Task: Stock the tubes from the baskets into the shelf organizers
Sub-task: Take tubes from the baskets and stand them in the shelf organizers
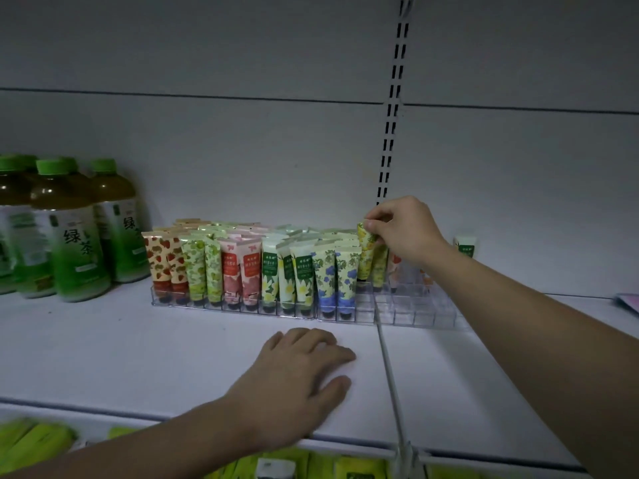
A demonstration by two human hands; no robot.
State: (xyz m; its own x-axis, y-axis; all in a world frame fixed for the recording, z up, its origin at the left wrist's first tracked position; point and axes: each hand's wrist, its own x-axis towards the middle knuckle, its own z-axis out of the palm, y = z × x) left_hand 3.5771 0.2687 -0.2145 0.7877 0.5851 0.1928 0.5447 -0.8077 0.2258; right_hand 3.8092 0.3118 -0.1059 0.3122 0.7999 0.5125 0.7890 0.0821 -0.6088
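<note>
A clear plastic organizer stands on the white shelf. Rows of upright patterned tubes fill its left part: strawberry, green, pink, white-flower and blue-flower prints. My right hand pinches the top of a yellow-flowered tube standing upright in a slot just right of the blue-flower tubes. A second yellow tube stands beside it. My left hand rests flat on the shelf in front of the organizer, holding nothing. The organizer's right slots hold few tubes. No basket is in view.
Green-tea bottles stand at the shelf's left. A single white tube stands behind my right wrist. A thin divider crosses the shelf. Green packages lie on the level below. A pink item sits at the far right.
</note>
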